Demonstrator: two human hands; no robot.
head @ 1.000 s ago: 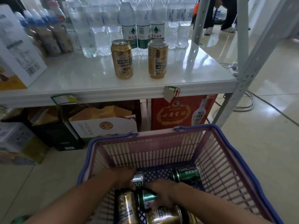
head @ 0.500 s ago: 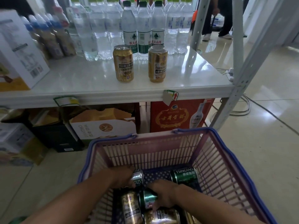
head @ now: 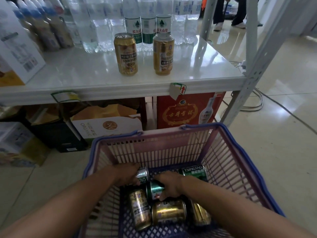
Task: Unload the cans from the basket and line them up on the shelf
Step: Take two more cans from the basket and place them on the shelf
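shelf [head: 82,74] front is open left and right of two gold cans [head: 126,54]; water bottles [head: 147,23] block the back, a white box [head: 18,54] the left end

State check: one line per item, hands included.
left gold can: upright on shelf
right gold can: upright on shelf, apart from the left one
basket: on floor, cans lying inside
left hand: gripping a green can in the basket
right hand: gripping another green can
Tsingtao can: lying, untouched
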